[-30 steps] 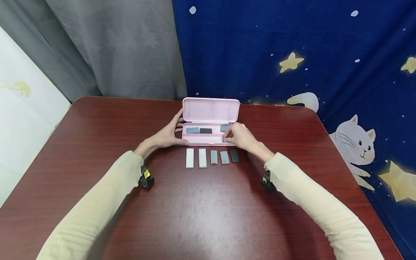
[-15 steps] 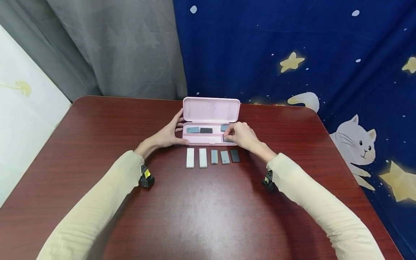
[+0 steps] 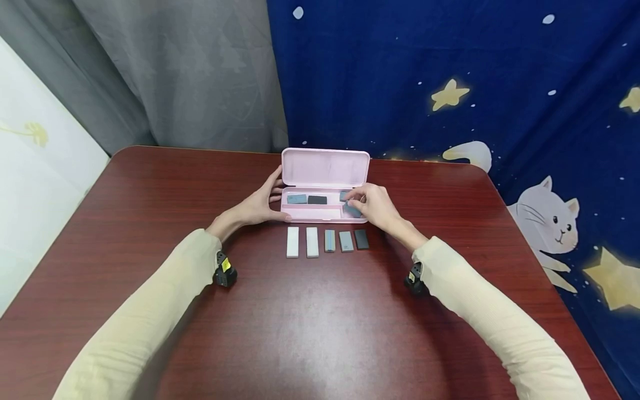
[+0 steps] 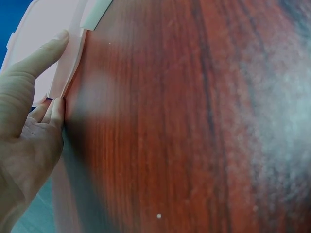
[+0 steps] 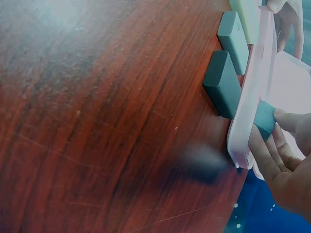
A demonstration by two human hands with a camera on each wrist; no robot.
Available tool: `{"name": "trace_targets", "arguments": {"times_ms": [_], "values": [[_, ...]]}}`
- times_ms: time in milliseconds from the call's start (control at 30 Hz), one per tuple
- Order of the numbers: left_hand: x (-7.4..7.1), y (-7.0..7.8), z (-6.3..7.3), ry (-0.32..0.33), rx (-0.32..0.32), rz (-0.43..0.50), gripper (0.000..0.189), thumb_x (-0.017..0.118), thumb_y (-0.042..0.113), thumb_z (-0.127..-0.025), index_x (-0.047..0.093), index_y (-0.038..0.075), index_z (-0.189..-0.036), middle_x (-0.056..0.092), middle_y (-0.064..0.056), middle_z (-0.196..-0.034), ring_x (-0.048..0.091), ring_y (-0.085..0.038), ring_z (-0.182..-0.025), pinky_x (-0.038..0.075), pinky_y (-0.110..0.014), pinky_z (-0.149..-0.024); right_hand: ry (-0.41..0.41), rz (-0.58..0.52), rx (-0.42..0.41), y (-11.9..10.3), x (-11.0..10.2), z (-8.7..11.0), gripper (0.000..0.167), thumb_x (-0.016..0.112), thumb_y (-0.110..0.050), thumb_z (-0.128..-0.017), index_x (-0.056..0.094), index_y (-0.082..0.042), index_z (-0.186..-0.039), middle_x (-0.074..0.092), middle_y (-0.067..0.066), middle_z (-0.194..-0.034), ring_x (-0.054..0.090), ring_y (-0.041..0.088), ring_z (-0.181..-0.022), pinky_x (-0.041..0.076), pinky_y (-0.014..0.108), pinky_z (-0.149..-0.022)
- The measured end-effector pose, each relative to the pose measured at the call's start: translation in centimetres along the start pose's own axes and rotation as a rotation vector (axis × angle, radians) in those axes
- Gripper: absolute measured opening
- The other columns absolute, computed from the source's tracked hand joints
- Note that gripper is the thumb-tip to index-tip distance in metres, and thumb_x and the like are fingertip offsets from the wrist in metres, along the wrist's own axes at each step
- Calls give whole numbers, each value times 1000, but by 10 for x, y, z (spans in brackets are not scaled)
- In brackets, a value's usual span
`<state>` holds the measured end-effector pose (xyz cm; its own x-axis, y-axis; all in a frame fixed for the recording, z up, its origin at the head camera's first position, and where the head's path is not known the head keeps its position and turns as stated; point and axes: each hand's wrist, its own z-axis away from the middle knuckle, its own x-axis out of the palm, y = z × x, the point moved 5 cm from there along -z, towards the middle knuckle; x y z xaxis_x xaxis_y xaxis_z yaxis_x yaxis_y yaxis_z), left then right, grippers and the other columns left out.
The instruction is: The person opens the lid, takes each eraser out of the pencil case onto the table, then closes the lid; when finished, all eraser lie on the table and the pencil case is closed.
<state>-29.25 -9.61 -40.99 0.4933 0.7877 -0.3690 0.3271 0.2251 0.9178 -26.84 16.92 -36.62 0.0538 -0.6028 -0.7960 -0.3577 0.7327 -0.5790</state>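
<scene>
A pink pencil case (image 3: 325, 221) stands with its lid up near the table's far edge. My right hand (image 3: 379, 208) pinches a blue-grey eraser (image 5: 265, 119) between thumb and fingers, tilted over the small front-right compartment. Behind it, another blue-grey eraser (image 3: 343, 196) is partly covered by my fingers. In the back compartment lie a blue-grey eraser (image 3: 296, 199) and a dark eraser (image 3: 317, 200). My left hand (image 3: 257, 205) rests against the case's left end, fingers extended along the side and thumb on the front corner.
In front of the case lies a row: a white block (image 3: 292, 242), a second white block (image 3: 312, 242), a striped eraser (image 3: 329, 241), a grey eraser (image 3: 346, 241) and a dark eraser (image 3: 361, 239). The brown table (image 3: 300, 311) meets curtains behind.
The eraser in my right hand has come up and tilted in the front-right compartment, showing more of its face. My right hand has shifted slightly up and right; my left hand stays put.
</scene>
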Motion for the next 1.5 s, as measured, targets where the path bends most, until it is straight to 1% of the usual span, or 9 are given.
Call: {"name": "trace_targets", "arguments": {"times_ms": [167, 333, 433, 533, 633, 867, 1000, 1200, 1500], "values": [[1, 1, -2, 0, 7, -1, 121, 81, -5, -73, -6, 11, -155, 24, -26, -149, 33, -38, -131, 29, -47, -111, 60, -132, 48, 8, -5, 3, 13, 70, -7, -89, 74, -3, -100, 71, 9, -87, 64, 21, -59, 53, 25, -50], [1, 0, -2, -2, 11, 7, 121, 80, -6, -73, -7, 10, -155, 23, -27, -149, 33, -40, -131, 29, -49, -110, 109, -240, 119, 6, -9, 11, 12, 71, -8, -88, 73, -2, -99, 69, 9, -82, 64, 20, -64, 56, 31, -52], [1, -1, -2, -1, 5, 17, 121, 81, -6, -72, -7, 10, -154, 22, -28, -150, 32, -42, -132, 28, -50, -110, 69, -435, 202, 2, -4, 19, 14, 69, -5, -89, 71, 1, -102, 67, 13, -84, 64, 20, -64, 58, 35, -57], [0, -1, -1, 0, 5, 21, 122, 81, -7, -72, -7, 9, -154, 21, -29, -150, 30, -43, -132, 27, -52, -110, -6, -640, 286, -4, 4, 28, 18, 66, -1, -90, 68, 6, -107, 64, 16, -88, 63, 19, -63, 58, 39, -61], [-1, -2, -1, 1, 5, 13, 122, 81, -6, -72, -7, 11, -155, 21, -27, -151, 31, -40, -132, 27, -50, -111, -60, -735, 332, -11, 12, 36, 21, 64, 1, -91, 66, 9, -110, 64, 15, -88, 62, 18, -64, 58, 41, -63], [-1, -2, 1, -2, 7, 7, 120, 80, -5, -73, -7, 11, -155, 22, -26, -150, 31, -39, -132, 27, -48, -111, -128, -838, 391, -22, 24, 52, 25, 63, 3, -91, 61, 13, -113, 61, 9, -78, 59, 17, -64, 58, 42, -66], [0, 0, 0, -7, 12, 9, 119, 79, -6, -74, -7, 10, -154, 22, -26, -150, 31, -39, -132, 27, -48, -111, -163, -877, 428, -28, 33, 65, 24, 63, 4, -90, 61, 14, -111, 61, 8, -77, 60, 18, -64, 58, 42, -65], [0, -1, 0, -8, 7, 3, 119, 79, -6, -74, -7, 10, -154, 22, -26, -150, 30, -39, -133, 27, -48, -111, -248, -880, 423, -45, 52, 80, 19, 61, 8, -90, 59, 15, -108, 62, 13, -80, 63, 21, -63, 58, 42, -64], [0, 0, -1, -25, -3, -10, 118, 79, -4, -76, -9, 10, -154, 22, -25, -150, 30, -38, -133, 27, -48, -112, -295, -830, 387, -75, 79, 96, 12, 65, 10, -86, 60, 11, -98, 64, 15, -76, 66, 20, -61, 59, 39, -62]]}}
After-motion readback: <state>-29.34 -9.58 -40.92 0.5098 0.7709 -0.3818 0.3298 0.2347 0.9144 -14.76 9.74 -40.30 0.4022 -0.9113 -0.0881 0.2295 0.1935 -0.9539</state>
